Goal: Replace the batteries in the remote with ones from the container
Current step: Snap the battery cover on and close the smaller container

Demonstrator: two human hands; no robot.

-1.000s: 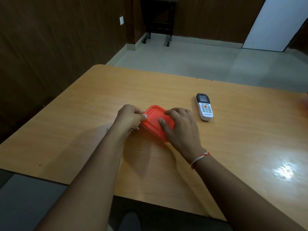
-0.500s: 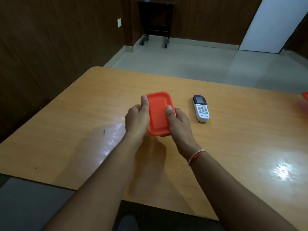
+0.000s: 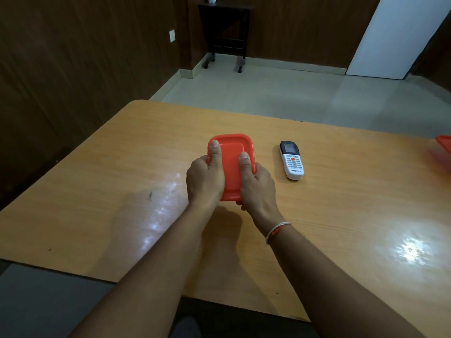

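Two hands hold one orange container [image 3: 231,167] above the desk [image 3: 122,191]: left hand [image 3: 205,179] and right hand [image 3: 256,186] each curl a closed grip around it, thumbs on the lid. One remote [image 3: 292,160] lies just right of it

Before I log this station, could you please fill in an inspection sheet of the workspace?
Surface: wooden table, glossy, with light glare.
Job's things: orange lidded container, lid on, held above the table; white remote lying face up to its right.
Clutter: another orange object cut off at the right edge.
Hands: left hand and right hand grip the container, thumbs on the lid.
Cables: nothing seen.
Surroundings: dark wood-panelled walls, tiled floor, dark stand on castors.
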